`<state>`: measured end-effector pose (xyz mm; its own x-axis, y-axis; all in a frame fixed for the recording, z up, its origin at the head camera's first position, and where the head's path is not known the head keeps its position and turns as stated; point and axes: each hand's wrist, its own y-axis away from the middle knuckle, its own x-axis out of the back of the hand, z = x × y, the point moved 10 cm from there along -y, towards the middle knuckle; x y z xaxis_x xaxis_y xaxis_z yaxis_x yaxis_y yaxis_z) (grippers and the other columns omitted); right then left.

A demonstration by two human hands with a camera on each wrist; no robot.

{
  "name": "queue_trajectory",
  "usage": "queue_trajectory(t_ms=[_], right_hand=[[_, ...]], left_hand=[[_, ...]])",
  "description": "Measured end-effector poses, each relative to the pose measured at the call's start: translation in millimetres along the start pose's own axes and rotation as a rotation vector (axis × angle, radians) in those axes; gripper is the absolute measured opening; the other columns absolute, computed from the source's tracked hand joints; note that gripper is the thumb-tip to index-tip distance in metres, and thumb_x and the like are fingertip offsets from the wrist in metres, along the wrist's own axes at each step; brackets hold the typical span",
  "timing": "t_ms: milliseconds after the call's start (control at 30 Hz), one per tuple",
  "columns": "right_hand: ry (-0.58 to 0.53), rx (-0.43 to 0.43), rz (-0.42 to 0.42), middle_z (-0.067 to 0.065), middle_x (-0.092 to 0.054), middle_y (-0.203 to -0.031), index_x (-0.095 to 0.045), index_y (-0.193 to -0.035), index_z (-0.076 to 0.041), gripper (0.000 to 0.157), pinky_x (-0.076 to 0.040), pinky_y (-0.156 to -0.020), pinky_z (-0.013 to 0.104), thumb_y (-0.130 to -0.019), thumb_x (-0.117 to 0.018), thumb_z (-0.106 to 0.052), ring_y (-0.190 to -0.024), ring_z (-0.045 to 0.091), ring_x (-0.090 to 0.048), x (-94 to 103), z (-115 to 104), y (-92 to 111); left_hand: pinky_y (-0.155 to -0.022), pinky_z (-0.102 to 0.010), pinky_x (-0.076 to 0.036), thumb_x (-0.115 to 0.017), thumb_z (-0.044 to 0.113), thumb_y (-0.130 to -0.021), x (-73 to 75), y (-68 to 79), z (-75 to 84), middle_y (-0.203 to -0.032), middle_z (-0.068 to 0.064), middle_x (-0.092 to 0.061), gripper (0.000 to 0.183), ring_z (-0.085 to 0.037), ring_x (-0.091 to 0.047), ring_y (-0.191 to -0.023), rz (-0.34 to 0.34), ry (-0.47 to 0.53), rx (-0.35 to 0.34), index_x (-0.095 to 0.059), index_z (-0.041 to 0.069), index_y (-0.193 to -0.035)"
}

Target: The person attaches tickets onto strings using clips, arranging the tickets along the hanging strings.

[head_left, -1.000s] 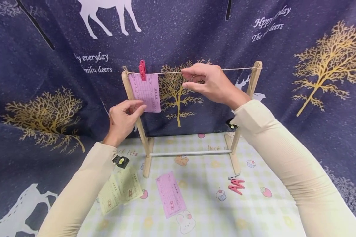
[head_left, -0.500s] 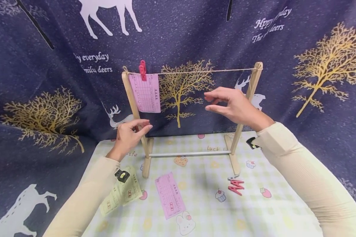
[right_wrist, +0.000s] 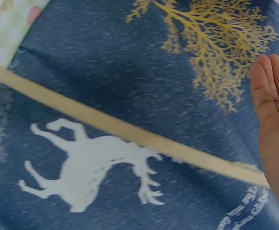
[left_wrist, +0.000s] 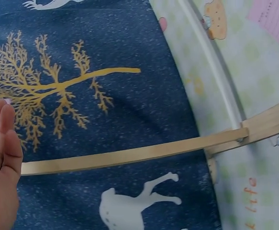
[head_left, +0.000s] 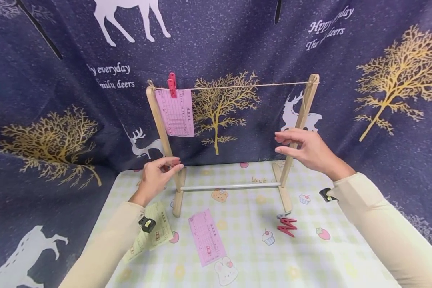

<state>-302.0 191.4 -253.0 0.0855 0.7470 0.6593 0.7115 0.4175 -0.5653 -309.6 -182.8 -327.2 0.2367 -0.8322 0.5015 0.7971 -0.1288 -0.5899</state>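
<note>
A pink printed slip [head_left: 176, 114] hangs at the left end of the string [head_left: 230, 87], pinned by a red clothespin [head_left: 172, 85]. My left hand [head_left: 155, 178] hovers near the left post of the wooden stand [head_left: 159, 120], fingers loosely bent, nothing in it. In front of the right post is my right hand [head_left: 307, 150], also holding nothing, thumb apart from the fingers. On the table lie a second pink slip [head_left: 207, 237], several clothespins [head_left: 286, 225] at the right, and yellow-green slips [head_left: 157, 226] partly covered by the left forearm.
A white crossbar [head_left: 230, 186] joins the stand's feet low over the checked tablecloth [head_left: 252, 256]. Behind the stand hangs a dark blue cloth [head_left: 216, 40] printed with deer and gold trees.
My right hand has come away from the string, moving down and to the right. My left hand has dropped from beside the hanging slip. The slip stays pinned.
</note>
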Motion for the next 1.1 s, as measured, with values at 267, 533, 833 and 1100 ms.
queue_trajectory(t_ms=[267, 533, 833, 1100], right_hand=[[-0.037, -0.047, -0.004, 0.014, -0.071, -0.102, -0.070, -0.117, 0.006, 0.038, -0.049, -0.082, 0.012, -0.080, -0.077, 0.010, -0.088, 0.003, -0.066, -7.9, 20, 34], [0.008, -0.079, -0.018, 0.013, -0.072, -0.103, -0.071, -0.113, 0.005, 0.034, -0.046, -0.085, 0.011, -0.080, -0.077, 0.008, -0.089, 0.014, -0.067, -21.0, 44, 66], [0.033, -0.141, -0.031, 0.012, -0.072, -0.107, -0.072, -0.112, 0.004, 0.031, -0.044, -0.086, 0.011, -0.081, -0.078, 0.004, -0.090, 0.021, -0.068, -40.4, 69, 100], [0.075, -0.195, -0.035, 0.009, -0.073, -0.107, -0.073, -0.113, 0.000, 0.032, -0.046, -0.085, 0.014, -0.082, -0.079, 0.001, -0.090, 0.020, -0.068, -50.9, 83, 124]], left_hand=[[-0.066, -0.017, -0.048, -0.083, 0.003, -0.080, -13.4, 16.4, -13.2, -0.087, -0.007, -0.076, 0.024, -0.004, -0.063, -0.072, -0.038, 0.020, 0.011, -0.076, 0.001, -0.103], [-0.070, -0.022, -0.051, -0.080, 0.007, -0.084, -33.5, 37.8, -35.3, -0.095, -0.009, -0.075, 0.027, -0.011, -0.066, -0.080, -0.150, 0.032, 0.148, -0.074, 0.000, -0.109], [-0.076, -0.026, -0.052, -0.080, 0.009, -0.085, -60.3, 66.4, -59.7, -0.102, -0.011, -0.075, 0.029, -0.028, -0.069, -0.091, -0.298, 0.065, 0.255, -0.072, 0.000, -0.112], [-0.080, -0.033, -0.052, -0.082, 0.012, -0.083, -78.3, 93.0, -81.4, -0.103, -0.007, -0.074, 0.026, -0.024, -0.068, -0.093, -0.351, 0.036, 0.330, -0.075, 0.004, -0.106]])
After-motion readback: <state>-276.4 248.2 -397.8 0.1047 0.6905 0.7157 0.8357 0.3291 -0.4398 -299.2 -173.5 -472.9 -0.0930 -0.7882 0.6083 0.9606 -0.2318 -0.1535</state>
